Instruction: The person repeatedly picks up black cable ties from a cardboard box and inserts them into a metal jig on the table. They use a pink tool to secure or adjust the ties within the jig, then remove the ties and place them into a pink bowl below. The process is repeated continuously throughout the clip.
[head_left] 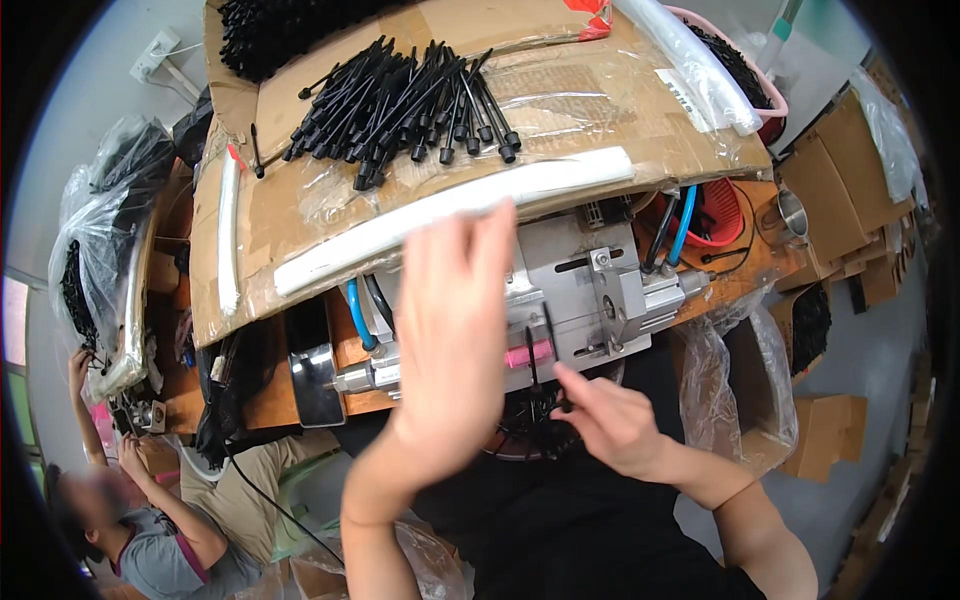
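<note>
My left hand (pixel 450 320) is raised over the metal fixture (pixel 570 285), its fingertips near the white padded edge of the cardboard; motion smears the fingers, and whether they hold anything is unclear. Below the fixture's front edge, my right hand (pixel 612 420) is closed, thumb and fingers pinched on a thin black rod (pixel 562 406) that is partly hidden. Beside it, other thin black rods (pixel 534 365) stand near a pink cylinder (pixel 528 354) on the fixture. Under them lies a dark cluster of black parts (pixel 525 425). A large pile of black rods with thick ends (pixel 400 110) rests on the cardboard sheet (pixel 580 110).
A white padded strip (pixel 460 212) runs along the cardboard's front. Blue tubes (pixel 683 228) join the fixture's cylinders. At the right are a red basket (pixel 722 215), a metal cup (pixel 788 217) and a plastic-lined box (pixel 745 400). Another person (pixel 180 530) sits at the left.
</note>
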